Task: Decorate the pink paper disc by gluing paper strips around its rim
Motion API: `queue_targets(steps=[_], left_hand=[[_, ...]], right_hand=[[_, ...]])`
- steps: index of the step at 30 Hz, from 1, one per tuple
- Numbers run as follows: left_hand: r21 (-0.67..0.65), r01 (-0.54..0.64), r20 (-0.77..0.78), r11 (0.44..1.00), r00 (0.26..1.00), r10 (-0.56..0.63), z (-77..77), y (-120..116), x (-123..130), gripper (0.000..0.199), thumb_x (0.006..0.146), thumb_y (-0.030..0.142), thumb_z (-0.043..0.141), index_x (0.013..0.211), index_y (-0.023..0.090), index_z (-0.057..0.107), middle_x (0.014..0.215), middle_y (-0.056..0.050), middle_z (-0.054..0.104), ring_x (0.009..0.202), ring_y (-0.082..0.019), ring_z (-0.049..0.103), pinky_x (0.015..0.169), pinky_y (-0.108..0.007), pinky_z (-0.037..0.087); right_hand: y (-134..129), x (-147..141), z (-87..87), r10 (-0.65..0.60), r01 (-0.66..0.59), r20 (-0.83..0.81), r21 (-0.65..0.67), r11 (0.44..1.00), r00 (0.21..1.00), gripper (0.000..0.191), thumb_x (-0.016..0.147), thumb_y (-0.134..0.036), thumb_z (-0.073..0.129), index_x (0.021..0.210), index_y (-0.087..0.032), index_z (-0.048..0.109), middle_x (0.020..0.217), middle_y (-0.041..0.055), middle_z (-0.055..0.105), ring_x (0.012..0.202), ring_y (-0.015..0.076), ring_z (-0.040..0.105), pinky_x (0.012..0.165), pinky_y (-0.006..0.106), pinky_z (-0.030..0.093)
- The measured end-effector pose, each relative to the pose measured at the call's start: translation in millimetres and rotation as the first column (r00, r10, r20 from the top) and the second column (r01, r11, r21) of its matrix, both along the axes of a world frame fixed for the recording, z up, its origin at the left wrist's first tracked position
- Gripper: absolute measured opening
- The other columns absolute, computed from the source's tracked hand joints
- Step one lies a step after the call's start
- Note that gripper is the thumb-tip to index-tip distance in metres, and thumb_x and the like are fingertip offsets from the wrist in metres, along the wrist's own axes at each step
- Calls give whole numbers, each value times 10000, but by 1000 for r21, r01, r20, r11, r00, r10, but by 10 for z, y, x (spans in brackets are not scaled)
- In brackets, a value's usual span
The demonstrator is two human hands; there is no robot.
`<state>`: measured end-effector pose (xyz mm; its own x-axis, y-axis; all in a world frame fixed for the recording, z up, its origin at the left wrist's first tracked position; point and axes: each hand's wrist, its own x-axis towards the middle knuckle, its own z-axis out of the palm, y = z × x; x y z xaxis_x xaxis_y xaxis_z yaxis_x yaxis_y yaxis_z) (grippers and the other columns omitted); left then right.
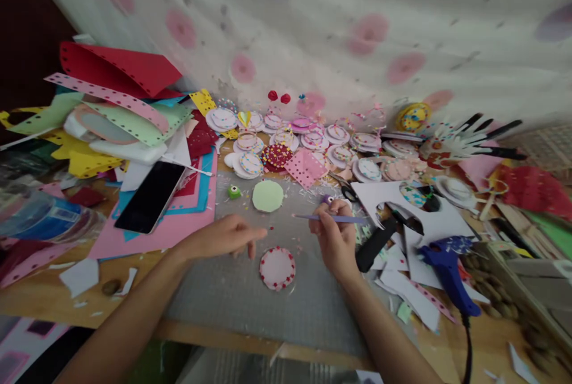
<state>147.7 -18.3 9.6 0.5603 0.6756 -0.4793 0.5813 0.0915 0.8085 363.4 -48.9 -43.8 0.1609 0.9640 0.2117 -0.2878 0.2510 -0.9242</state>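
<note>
My right hand [333, 232] is closed round a thin purple strip [357, 219], whose narrow tip points left over the grey mat [223, 306]. A small purple piece [328, 199] shows just above those fingers. My left hand [235, 235] hovers over the mat, index finger stretched to the right, near a tiny red bit [271, 228]. Below and between the hands lies a pale pink disc [277, 268] edged with red bits. Above them rest a light green scalloped disc [267, 196] and a small green piece with an eye [233, 192].
Decorated paper discs [277, 158] line the back. A phone [150, 197] lies on coloured sheets at left, beside a plastic bottle [58, 216]. Scissors [346, 189], a black-handled tool [378, 244], a blue glue gun [449, 271] and paper scraps are at right.
</note>
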Motion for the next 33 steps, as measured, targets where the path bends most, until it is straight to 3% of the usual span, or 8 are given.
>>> queue_targets(steps=[2, 5, 14, 26, 33], left_hand=[[-196, 171, 85, 966, 984, -157, -111, 23, -21, 452, 868, 503, 505, 712, 122, 691, 431, 47, 437, 406, -87, 373, 423, -200, 257], [-312, 299, 243, 902, 943, -228, -249, 78, 31, 367, 852, 451, 565, 700, 129, 650, 427, 60, 434, 386, -71, 350, 394, -181, 246], [-376, 214, 345, 902, 935, -78, -444, 122, 47, 358, 881, 430, 544, 679, 136, 574, 458, 74, 426, 383, -48, 320, 431, -179, 297], [-404, 202, 343, 892, 938, -57, -428, 130, 50, 323, 888, 378, 538, 679, 134, 572, 482, 66, 440, 391, -42, 313, 418, -175, 284], [-406, 199, 332, 892, 942, -59, -436, 137, 49, 326, 877, 391, 549, 677, 134, 578, 482, 60, 440, 399, -47, 321, 397, -174, 240]], right_hand=[[3, -6, -80, 69, -74, -66, -72, 995, 995, 241, 877, -343, 546, 858, -272, 317, 630, -91, 352, 504, 99, 333, 507, 233, 287], [-29, -19, -155, 153, -162, -75, -119, 980, 985, 221, 892, -332, 534, 882, -271, 321, 640, -87, 370, 531, 102, 350, 519, 237, 295], [-106, -19, -51, 229, -223, 59, -102, 970, 972, 231, 909, -307, 531, 847, -261, 313, 646, -70, 411, 559, 110, 362, 518, 229, 309], [-159, 15, -53, 225, -223, 221, -34, 974, 949, 180, 930, -225, 480, 857, -259, 319, 678, -41, 434, 599, 127, 394, 552, 266, 337], [-168, 2, -51, 230, -234, 223, -11, 972, 947, 181, 925, -240, 496, 849, -261, 333, 676, -43, 432, 593, 128, 397, 554, 262, 338]])
